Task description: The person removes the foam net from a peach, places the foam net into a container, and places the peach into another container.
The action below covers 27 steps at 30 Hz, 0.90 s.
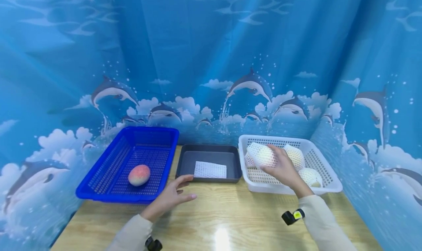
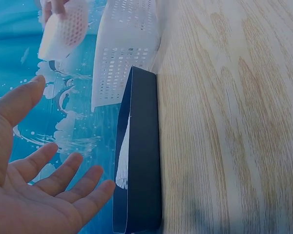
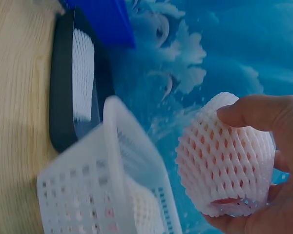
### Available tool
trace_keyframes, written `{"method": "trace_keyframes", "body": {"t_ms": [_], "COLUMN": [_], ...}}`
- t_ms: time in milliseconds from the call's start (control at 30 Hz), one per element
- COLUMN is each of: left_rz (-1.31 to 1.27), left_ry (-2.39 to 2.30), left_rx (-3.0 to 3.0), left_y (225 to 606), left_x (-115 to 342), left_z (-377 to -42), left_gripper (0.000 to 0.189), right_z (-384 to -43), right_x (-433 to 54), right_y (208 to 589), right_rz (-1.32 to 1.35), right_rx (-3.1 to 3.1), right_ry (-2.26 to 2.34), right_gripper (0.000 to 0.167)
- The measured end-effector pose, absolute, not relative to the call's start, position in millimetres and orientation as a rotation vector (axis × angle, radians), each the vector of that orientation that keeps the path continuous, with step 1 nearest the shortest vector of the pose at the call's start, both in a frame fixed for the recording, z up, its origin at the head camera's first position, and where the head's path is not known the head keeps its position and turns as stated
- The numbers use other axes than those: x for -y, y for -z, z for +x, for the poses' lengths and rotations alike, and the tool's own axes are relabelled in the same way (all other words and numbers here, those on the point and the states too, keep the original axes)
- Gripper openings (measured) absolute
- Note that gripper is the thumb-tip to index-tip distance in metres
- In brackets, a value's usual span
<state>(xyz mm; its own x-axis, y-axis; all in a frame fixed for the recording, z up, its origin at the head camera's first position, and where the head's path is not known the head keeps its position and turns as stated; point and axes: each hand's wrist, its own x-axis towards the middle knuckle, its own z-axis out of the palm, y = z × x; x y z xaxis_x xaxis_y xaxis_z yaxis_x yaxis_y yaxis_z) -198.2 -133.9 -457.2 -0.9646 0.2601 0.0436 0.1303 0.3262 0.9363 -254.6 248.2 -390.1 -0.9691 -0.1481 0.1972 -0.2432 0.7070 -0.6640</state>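
Note:
In the head view, my right hand (image 1: 284, 167) grips a round fruit in a white foam net (image 1: 261, 154) over the left part of the white basket (image 1: 273, 188). The right wrist view shows the netted fruit (image 3: 224, 161) with pink showing through the mesh, thumb on one side and fingers on the other. Palm turned inward and fingers spread, my left hand (image 1: 169, 197) is in front of the dark grey tray (image 1: 188, 156), holding nothing. A flat white foam net (image 1: 210, 169) lies in that tray.
At the left stands a blue basket (image 1: 112, 197) with one bare pink-and-cream peach (image 1: 139, 175) inside. Several netted fruits, one of them at the front right (image 1: 311, 177), sit in the white basket. A dolphin-print curtain (image 1: 211, 60) hangs behind the wooden table (image 1: 250, 221).

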Motion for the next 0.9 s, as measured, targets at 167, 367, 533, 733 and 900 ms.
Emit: {"method": "trace_keyframes", "body": {"t_ms": [167,367,533,733,900], "left_rz": [0.339,0.343,0.318,0.289,0.305], "left_ry": [-1.714,-1.713,-1.712,-1.700,-1.707], "left_rx": [-2.475,-2.483,-2.488,-2.498,-2.491], "left_y": [458.4,457.9,457.0,457.9,458.2], "left_x": [133.6,134.1,133.4,132.3,132.7], "left_z": [-198.1,-195.6,-194.4,-194.7,-194.8], "left_gripper": [0.071,0.068,0.069,0.070,0.068], "right_z": [-241.2,-229.8,-225.4,-220.1,-213.5], "right_x": [-225.9,-200.2,-183.9,-168.4,-156.6], "right_y": [388.3,395.7,406.9,419.0,428.9], "right_rz": [0.434,0.570,0.656,0.729,0.705], "right_rx": [2.726,2.656,2.621,2.617,2.683], "right_ry": [-1.131,-1.193,-1.189,-1.234,-1.313], "right_gripper": [0.082,0.081,0.082,0.081,0.081]}}
